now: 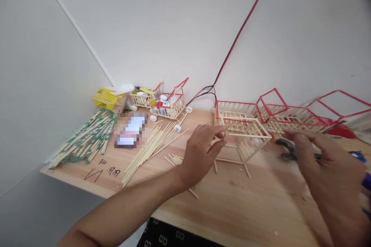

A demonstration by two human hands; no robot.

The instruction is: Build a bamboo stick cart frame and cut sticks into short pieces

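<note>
1. Wall (159, 19): pale, behind the work area; a red-and-black cable (243, 27) runs down it.
2. Wooden table (232, 208): carries all items below; handwriting (113, 171) noted at its left front.
3. Red-trimmed stick baskets (278, 117): in a row against the wall, centre to right.
4. Wrapped sticks (84, 137): green-printed sleeves, heaped at the far left.
5. Right hand (333, 170): raised at the right, thumb and forefinger close together. Whether anything is held between them cannot be told.
6. Stick frame (248, 136): plain, untrimmed, between the two hands and in front of the basket row.
7. Left hand (199, 154): narrow grip, fingers and thumb drawn in on the frame's left end; exact contact partly hidden by the hand.
8. Small baskets (166, 112): two, filled with coloured items, near the wall, left of centre.
9. Loose sticks (150, 152): fanned out left of the left hand.
10. Phone (130, 131): lying between wrapped and loose sticks, display obscured.
11. Dark tool (286, 148): beside the right hand, partly covered.
12. White round piece (177, 128): near the small baskets.
</note>
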